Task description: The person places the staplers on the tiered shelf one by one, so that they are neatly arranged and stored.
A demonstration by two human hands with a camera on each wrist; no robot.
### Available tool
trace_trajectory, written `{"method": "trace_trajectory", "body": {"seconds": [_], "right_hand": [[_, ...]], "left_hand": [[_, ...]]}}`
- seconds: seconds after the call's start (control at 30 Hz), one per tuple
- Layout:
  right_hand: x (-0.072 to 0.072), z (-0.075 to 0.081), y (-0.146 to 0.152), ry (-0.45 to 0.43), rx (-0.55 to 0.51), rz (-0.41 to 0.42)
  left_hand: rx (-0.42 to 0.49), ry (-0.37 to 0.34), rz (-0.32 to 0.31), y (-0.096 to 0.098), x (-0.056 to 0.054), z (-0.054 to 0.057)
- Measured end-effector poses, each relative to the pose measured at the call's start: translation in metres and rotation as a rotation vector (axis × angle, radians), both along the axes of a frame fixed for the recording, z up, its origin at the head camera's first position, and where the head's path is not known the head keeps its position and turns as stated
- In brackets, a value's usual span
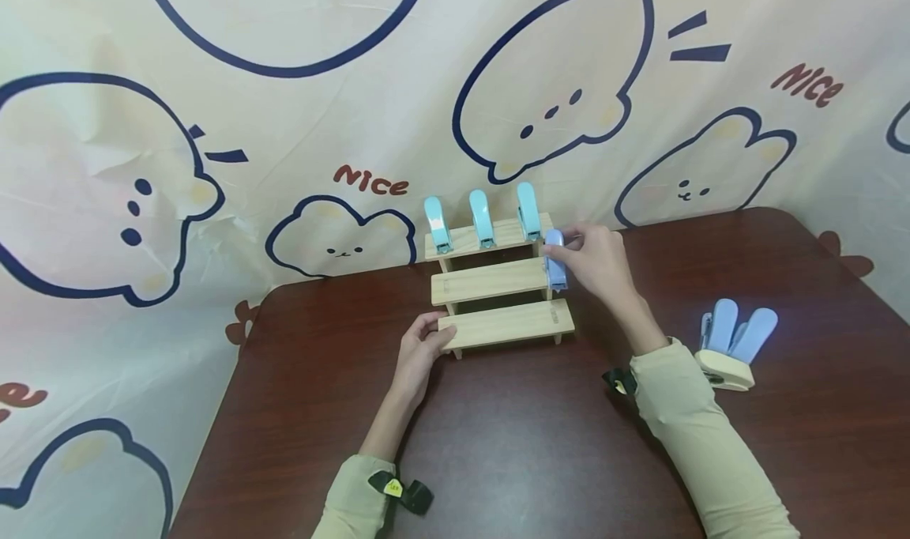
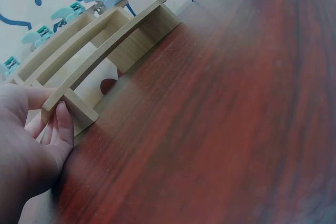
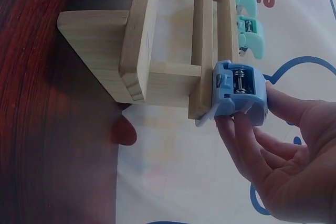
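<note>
A three-tier wooden stand [image 1: 505,327] stands on the table. My left hand [image 1: 424,353] grips the left end of its lowest board, as the left wrist view [image 2: 31,140] also shows. At the right end of the middle board, my right hand [image 1: 596,261] pinches a blue spring clip [image 1: 556,261] between thumb and fingers. Its metal spring shows in the right wrist view [image 3: 240,85], and its jaws are right at the board's edge. Along the top board stand three teal clips, the left one [image 1: 437,224], the middle one [image 1: 481,218] and the right one [image 1: 528,211].
To the right, beyond my right forearm, two more blue clips [image 1: 753,335] stand up beside a cream-coloured piece [image 1: 725,371] on the dark wooden table [image 1: 512,444]. A printed cloth [image 1: 355,112] hangs close behind the stand.
</note>
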State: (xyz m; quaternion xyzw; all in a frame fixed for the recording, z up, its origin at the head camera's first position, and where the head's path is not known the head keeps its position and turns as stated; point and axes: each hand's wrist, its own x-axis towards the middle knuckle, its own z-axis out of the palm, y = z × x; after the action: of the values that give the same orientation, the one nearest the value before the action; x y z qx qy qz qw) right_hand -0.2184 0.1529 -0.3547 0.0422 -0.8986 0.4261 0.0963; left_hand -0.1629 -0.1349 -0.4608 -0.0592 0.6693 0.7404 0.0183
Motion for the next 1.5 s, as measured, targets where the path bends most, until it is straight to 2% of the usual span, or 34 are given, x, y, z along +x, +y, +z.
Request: {"method": "trace_trajectory", "body": {"seconds": [0.57, 0.77, 0.83, 0.97, 1.3, 1.5], "right_hand": [[-0.004, -0.001, 0.005, -0.014, 0.029, 0.093], [-0.005, -0.003, 0.020, -0.077, -0.107, 0.136], [-0.004, -0.002, 0.026, -0.099, -0.157, 0.136], [0.001, 0.002, 0.039, -0.104, -0.178, 0.132], [0.016, 0.009, 0.083, -0.073, -0.123, 0.075], [0.019, 0.006, 0.115, -0.087, -0.095, 0.028]], "left_hand": [[0.016, 0.004, 0.008, -0.001, 0.000, -0.001], [0.020, 0.007, -0.006, -0.001, 0.000, 0.000], [0.021, 0.006, -0.009, -0.001, 0.001, 0.000], [0.015, 0.006, -0.004, -0.001, 0.001, 0.000], [0.017, 0.005, 0.002, 0.001, 0.001, 0.001], [0.005, 0.002, -0.001, 0.000, 0.000, 0.000]]}}
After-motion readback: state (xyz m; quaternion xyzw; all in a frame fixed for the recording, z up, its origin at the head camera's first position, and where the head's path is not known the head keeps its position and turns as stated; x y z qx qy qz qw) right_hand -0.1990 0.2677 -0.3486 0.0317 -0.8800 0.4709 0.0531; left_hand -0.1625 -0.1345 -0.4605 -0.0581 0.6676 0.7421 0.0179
